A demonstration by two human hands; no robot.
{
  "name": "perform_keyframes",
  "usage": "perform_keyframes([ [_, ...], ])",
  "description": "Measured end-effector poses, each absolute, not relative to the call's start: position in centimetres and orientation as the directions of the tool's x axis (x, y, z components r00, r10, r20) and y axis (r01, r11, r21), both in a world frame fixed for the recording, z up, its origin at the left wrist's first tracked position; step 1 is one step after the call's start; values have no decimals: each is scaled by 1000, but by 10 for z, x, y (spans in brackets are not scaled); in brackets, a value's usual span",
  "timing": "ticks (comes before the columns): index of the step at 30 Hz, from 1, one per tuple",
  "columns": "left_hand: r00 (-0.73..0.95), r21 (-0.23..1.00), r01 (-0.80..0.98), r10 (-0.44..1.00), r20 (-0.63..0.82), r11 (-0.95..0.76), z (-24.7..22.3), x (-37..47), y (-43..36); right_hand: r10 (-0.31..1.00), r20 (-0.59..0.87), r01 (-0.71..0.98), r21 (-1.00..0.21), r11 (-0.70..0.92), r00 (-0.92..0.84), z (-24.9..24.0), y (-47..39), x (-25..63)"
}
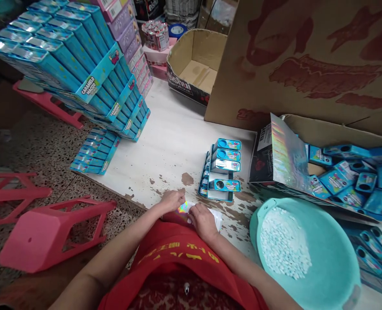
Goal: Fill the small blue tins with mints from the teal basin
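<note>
Head view: at the near edge of a worn white counter (174,142), the left hand (171,200) and right hand (204,221) pinch a small shiny holographic card (183,207). An open blue display tray (221,170) holds four small boxes, with room left. Finished trays stack behind; the card's print is unreadable.

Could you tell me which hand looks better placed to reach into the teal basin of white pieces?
Probably the right hand: the teal basin lies on its side, close by. The left hand sits farther off, and both hands pinch the shiny piece.
</note>
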State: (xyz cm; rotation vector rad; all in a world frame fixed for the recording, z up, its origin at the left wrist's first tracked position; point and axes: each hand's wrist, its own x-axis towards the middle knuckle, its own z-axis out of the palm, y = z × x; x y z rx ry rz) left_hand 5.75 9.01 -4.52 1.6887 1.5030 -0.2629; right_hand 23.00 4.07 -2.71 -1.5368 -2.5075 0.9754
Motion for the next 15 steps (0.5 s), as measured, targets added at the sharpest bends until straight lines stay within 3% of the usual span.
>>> perform_keyframes([
  [2,271,451,890,721,-638,64,-44,57,89,830,-282,790,-550,271,-481,-11,42,232],
  [5,279,487,871,757,-591,59,-29,53,87,869,-277,717,-686,120,-410,25,47,241],
  [7,321,663,744,825,-466,86,-11,52,86,896,-261,619,-785,19,-359,50,53,249],
  [10,462,927,354,838,-289,125,21,56,88,931,-218,523,-852,-35,-292,78,66,259],
  [12,518,943,243,792,-324,227,39,64,94,951,-194,502,-864,-50,-239,86,76,262],
  [15,457,901,272,779,-431,339,57,78,116,979,-159,511,-856,-72,-130,85,99,266],
])
